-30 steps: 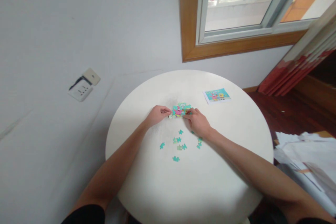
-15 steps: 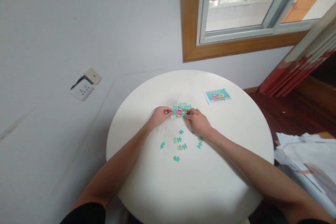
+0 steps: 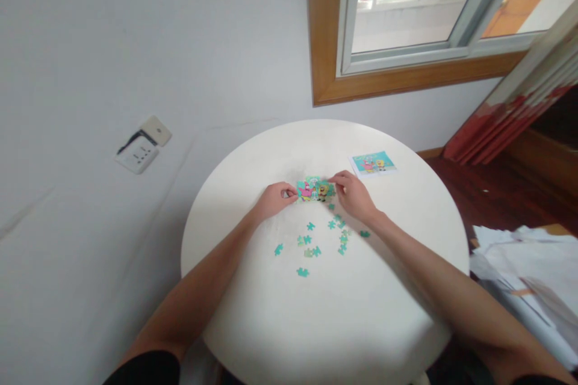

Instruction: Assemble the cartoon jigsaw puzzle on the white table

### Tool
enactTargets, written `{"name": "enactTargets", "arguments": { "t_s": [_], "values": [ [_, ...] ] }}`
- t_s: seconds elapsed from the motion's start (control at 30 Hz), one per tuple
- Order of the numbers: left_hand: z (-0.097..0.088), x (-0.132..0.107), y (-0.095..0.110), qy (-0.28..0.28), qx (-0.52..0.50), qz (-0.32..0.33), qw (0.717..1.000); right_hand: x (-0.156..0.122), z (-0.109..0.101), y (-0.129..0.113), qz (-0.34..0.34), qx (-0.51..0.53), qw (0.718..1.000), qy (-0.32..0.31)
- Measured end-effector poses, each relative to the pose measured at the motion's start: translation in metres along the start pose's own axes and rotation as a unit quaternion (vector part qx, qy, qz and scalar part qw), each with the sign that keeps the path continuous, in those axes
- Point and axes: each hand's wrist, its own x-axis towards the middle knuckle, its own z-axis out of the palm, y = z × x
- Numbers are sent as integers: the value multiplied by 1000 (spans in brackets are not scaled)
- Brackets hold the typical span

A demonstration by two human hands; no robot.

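On the white round table (image 3: 383,307) lies a partly joined jigsaw puzzle (image 3: 315,190) with pink and yellow cartoon figures on teal. My left hand (image 3: 274,200) has its thumb and fingertips closed together at the puzzle's left edge. At the upper right corner, my right hand (image 3: 356,195) reaches in with fingertips extended and a gap below them; no piece shows in it. Several loose teal and pale green puzzle pieces (image 3: 307,240) lie nearer to me. One darker teal piece (image 3: 365,234) rests beside my right wrist.
A picture card (image 3: 374,163) with the same cartoon figures lies at the table's back right. A wall with a socket (image 3: 138,153) borders the left side. Stacked papers (image 3: 524,264) stand right of the table, below a red and white curtain (image 3: 487,126).
My right hand has moved from the puzzle's lower right part to its upper right corner, uncovering the yellow figure and several loose pieces. My left hand stays at the left edge.
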Motion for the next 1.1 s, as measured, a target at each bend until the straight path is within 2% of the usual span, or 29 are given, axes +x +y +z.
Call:
{"name": "enactTargets", "arguments": {
  "t_s": [0.07, 0.17, 0.27, 0.4, 0.57, 0.7, 0.77, 0.93, 1.1],
  "values": [
    [1, 0, -2, -2, 6, 3, 1000, 7, -14, 20, 22, 13, 998, 50],
    [2, 0, -4, 3, 10, -4, 1000, 13, -32, 47, 59, 1, 996, 73],
    [3, 0, -3, 9, 8, -15, 1000, 13, -39, 60, 86, -8, 994, 60],
    [2, -2, 1, 9, -5, -29, 1000, 11, -40, 58, 71, -14, 997, 5],
    [0, -1, 5, 13, -18, -43, 999, 9, -46, 44, 60, -21, 994, -87],
    [1, -1, 2, 12, -18, -43, 999, -4, -57, 17, 15, -20, 970, -243],
    [2, -1, 1, 12, -19, -43, 999, -13, -59, 0, 17, -46, 951, -305],
    [3, -2, 4, 17, -14, -44, 999, -27, -58, -38, 13, -167, 913, -373],
    [3, -1, 3, 15, -28, -43, 999, -32, -50, -58, 6, -246, 883, -400]
  ]
}}
